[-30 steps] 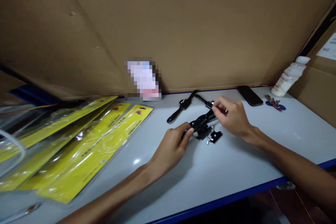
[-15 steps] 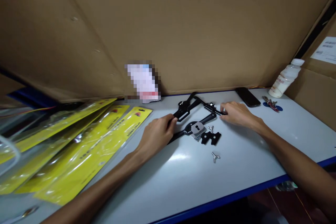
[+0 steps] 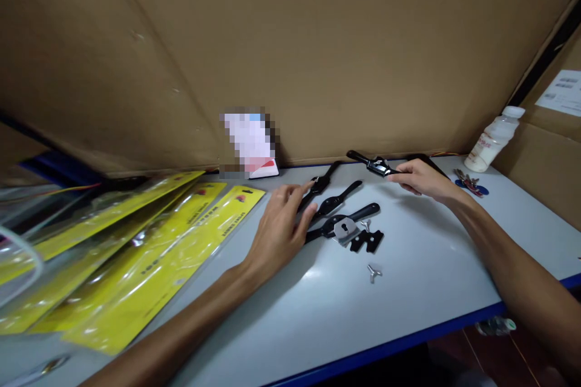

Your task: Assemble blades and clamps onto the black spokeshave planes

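My right hand is closed on one end handle of a black spokeshave, raised above the back of the table. My left hand has its thumb and fingers apart over the near ends of three other black tools. The farthest is a spokeshave, partly hidden by my fingers. Between lies a slim black spokeshave body. The nearest spokeshave body has a silver blade plate by its middle. Two black notched plates and silver wing screws lie nearby.
Yellow cards in clear plastic sleeves fan out on the left. A phone-like pixelated object leans on the cardboard wall. Keys, a dark phone and a white bottle stand or lie at the back right.
My right hand has lifted its spokeshave up and away from the others. My left hand has loosened from the spokeshave it gripped, and its fingers have spread.
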{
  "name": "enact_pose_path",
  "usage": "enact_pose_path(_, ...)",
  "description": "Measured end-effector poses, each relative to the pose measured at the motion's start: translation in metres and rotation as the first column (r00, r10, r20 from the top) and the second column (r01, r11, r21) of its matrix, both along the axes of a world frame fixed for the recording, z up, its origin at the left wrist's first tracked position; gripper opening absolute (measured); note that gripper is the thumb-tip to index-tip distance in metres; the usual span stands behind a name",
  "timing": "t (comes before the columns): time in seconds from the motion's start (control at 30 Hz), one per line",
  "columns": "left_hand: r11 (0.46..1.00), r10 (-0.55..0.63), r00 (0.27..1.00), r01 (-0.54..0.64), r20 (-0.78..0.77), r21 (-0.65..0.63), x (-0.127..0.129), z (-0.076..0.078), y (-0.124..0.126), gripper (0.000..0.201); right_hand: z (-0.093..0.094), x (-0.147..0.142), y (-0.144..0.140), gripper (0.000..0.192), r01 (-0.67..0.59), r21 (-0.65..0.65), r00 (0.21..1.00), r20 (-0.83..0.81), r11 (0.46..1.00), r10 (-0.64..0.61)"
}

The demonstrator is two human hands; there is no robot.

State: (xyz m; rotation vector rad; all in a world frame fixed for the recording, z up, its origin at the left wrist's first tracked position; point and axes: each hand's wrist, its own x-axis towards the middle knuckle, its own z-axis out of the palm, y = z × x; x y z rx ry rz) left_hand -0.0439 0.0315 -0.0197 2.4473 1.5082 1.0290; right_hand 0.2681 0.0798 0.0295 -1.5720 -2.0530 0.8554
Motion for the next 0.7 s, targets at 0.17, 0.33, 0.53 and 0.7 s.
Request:
enact_pose_path(0.17,0.987,-0.030,0.999,0.031,-0.014,0.157,0.005,0.009,-0.013,0.041,0.019,-0.012,-0.021,0.043,-0.298,-0.104,0.944,-0.177,0.949,0.277)
enact_pose_path(0.33,0.880,-0.299,0.954,0.281,0.012,-0.382,0.016,0.012,-0.026,0.042,0.020,-0.024,-0.029,0.040,-0.468,-0.164,0.883,-0.136,0.869,0.449)
enact_pose_path(0.53,0.746,-0.162,0.931,0.333,0.328,-0.577,0.028,0.003,-0.036,0.040,0.002,-0.042,-0.033,0.020,-0.104,0.438,0.993,-0.007,0.893,0.119)
enact_pose_path(0.7,0.696,-0.053,0.874,0.380,0.483,-0.609,0.035,-0.006,-0.043,0.037,-0.013,-0.068,-0.053,0.025,-0.273,0.615,0.961,0.216,0.740,0.175)
